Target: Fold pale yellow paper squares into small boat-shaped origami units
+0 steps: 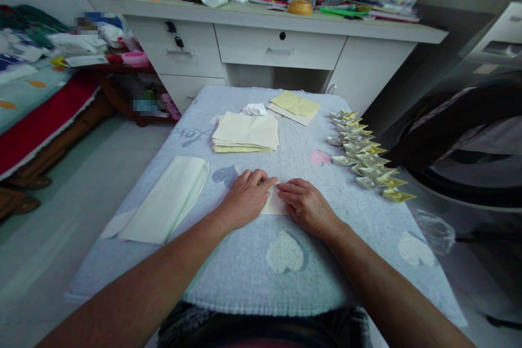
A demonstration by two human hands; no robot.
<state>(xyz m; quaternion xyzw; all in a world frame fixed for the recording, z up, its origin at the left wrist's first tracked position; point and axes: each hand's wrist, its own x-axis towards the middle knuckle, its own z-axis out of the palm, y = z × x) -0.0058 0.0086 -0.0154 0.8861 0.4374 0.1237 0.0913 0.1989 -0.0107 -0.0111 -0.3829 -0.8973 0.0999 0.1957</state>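
Note:
A small piece of pale folded paper [275, 205] lies on the cloth-covered table in front of me, partly hidden under my fingers. My left hand [247, 196] presses on its left side, thumb and fingers together near the upper edge. From the right, my right hand [308, 205] has its fingers bent and drawn together on the paper's right edge. Both sets of fingertips almost meet at the top. Beyond them sits a stack of cream and yellow paper sheets [245, 131]. Left of my left forearm is a larger folded bundle of pale paper [167, 201].
Several folded paper boat shapes [369, 162] stand in rows along the table's right side. A yellow sheet [296, 102] and a crumpled white tissue [255, 109] lie at the back. A white desk [281, 46] stands behind, a front-loading washing machine [489, 119] at right, a bed [44, 119] at left.

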